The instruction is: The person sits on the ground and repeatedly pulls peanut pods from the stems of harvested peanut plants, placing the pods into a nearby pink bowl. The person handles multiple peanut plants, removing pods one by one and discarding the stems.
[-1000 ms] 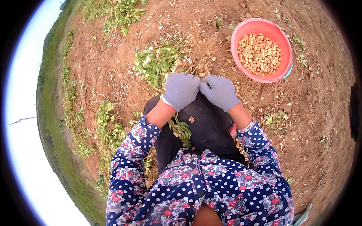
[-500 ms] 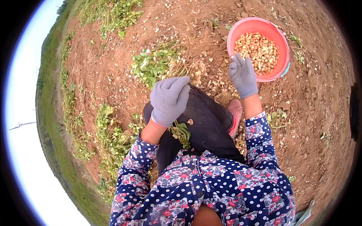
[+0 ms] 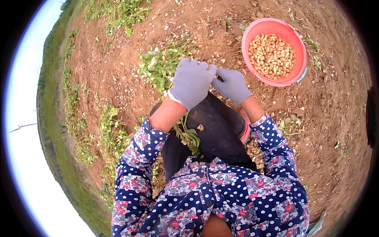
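Note:
My left hand (image 3: pixel 192 82), in a grey glove, is closed in front of my knee with its back toward me. From under its wrist hangs the leafy end of a peanut plant (image 3: pixel 188 136), its stem running up into the hand. My right hand (image 3: pixel 233 85), gloved too, meets the left one's fingertips with its fingers pinched; whatever lies between them is hidden. Another leafy peanut plant (image 3: pixel 158 69) lies on the soil just beyond my left hand, its root end covered by the hands. A pink bucket (image 3: pixel 246 53) holding many peanuts (image 3: pixel 272 55) stands to the far right of my hands.
Reddish soil (image 3: pixel 331 118) strewn with dry leaf bits surrounds me. More pulled plants (image 3: pixel 112 134) lie in a row at the left, with others (image 3: pixel 126 15) at the far left. My dark-trousered leg (image 3: pixel 215 132) and pink shoe (image 3: pixel 245 132) are beneath my hands.
My right hand has left the bucket's rim and come left and nearer to meet the left hand. The left hand has moved slightly farther out and right. The bucket appears slightly farther right.

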`<state>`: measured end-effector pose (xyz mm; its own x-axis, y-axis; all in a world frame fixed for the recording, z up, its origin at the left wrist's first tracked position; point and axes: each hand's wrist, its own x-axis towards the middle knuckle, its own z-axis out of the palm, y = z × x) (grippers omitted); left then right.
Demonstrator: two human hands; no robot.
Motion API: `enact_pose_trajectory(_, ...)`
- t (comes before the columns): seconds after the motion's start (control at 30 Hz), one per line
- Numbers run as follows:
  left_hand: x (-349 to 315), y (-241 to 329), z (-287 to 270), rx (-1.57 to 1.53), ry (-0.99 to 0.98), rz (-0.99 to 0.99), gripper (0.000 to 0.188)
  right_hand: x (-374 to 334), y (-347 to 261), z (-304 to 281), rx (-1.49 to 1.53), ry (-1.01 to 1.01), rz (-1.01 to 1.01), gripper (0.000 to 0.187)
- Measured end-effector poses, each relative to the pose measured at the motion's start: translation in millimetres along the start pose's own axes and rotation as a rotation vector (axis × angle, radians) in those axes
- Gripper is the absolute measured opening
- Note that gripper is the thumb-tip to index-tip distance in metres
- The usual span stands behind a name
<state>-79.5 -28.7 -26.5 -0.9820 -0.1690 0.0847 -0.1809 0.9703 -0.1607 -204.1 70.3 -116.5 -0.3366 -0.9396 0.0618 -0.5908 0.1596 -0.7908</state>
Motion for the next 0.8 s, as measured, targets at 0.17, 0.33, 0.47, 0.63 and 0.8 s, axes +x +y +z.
enact_pose_trajectory(0.17, 5, -1, 26, 0.039, -0.099, 0.091, 0.008, -5, 25, 6, 0.217, -0.081, -0.019, 0.033)
enact_pose_trajectory(0.33, 5, -7, 23, 0.003, -0.157, 0.206, 0.007, -6, 21, -2, 0.722, -0.380, 0.263, 0.035)
enact_pose_trajectory(0.47, 5, -4, 25, -0.014, -0.236, 0.245, 0.007, -2, 33, -8, 0.844, -0.550, 0.329, 0.031)
enact_pose_trajectory(0.63, 9, 3, 21, 0.004, -0.387, 0.298, 0.006, 1, 51, -7, 0.672, -0.634, 0.030, 0.026)
enact_pose_trajectory(0.8, 6, -5, 25, -0.064, -0.314, 0.363, 0.009, -10, 66, -12, 0.813, -0.768, 0.029, 0.030)
